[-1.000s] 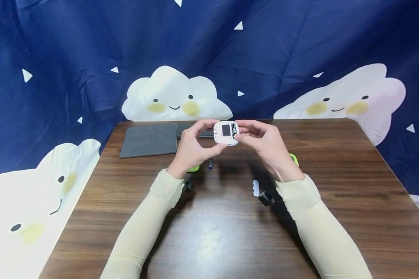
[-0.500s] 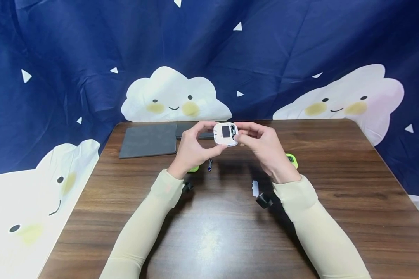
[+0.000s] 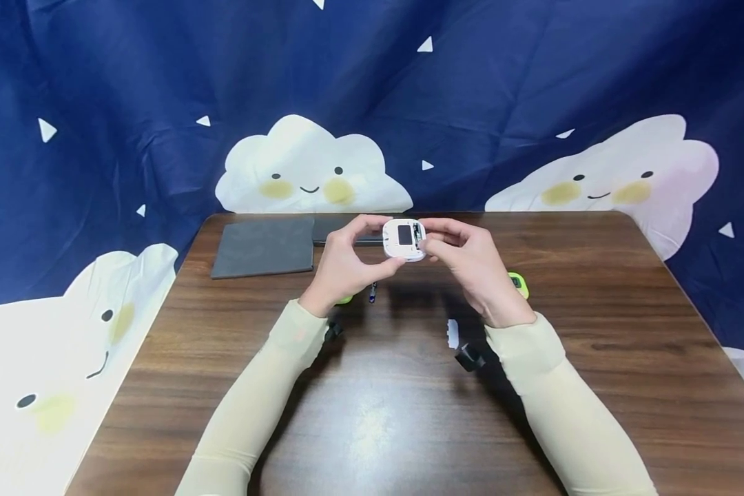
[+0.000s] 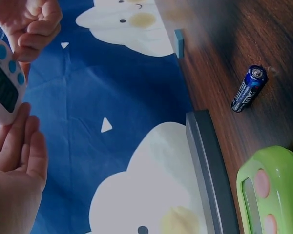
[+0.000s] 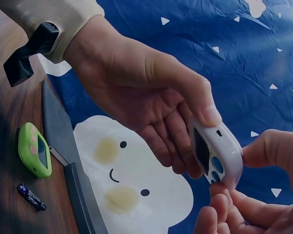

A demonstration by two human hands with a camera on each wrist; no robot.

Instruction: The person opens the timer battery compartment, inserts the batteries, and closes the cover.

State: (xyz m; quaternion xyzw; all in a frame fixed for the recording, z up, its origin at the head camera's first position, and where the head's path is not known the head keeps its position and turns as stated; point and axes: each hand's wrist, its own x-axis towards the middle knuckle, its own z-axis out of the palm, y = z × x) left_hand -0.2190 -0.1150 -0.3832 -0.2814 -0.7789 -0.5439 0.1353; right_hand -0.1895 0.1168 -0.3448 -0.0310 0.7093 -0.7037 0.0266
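My left hand (image 3: 341,265) holds a white digital timer (image 3: 389,242) raised over the table, its thumb below and fingers above. The timer's back faces the head camera, with a dark square patch and an uncovered battery slot (image 3: 417,233). At that slot end my right hand (image 3: 474,265) pinches the timer, thumb over the slot and fingers at the edge. The right wrist view shows the left thumb on the timer's side and blue buttons (image 5: 216,164) on its front. A white battery cover (image 3: 452,333) lies on the table below the right hand.
A blue battery (image 4: 249,88) lies on the wooden table near a green timer (image 4: 278,185) with pink buttons. Another green timer (image 3: 519,284) sits by the right wrist. Dark grey flat boards (image 3: 263,248) lie at the back left. Black camera mounts (image 3: 470,357) hang under the wrists.
The right hand has shifted slightly left and down, showing more of the green timer beside the wrist. The white timer has moved a little down and right, still held in both hands.
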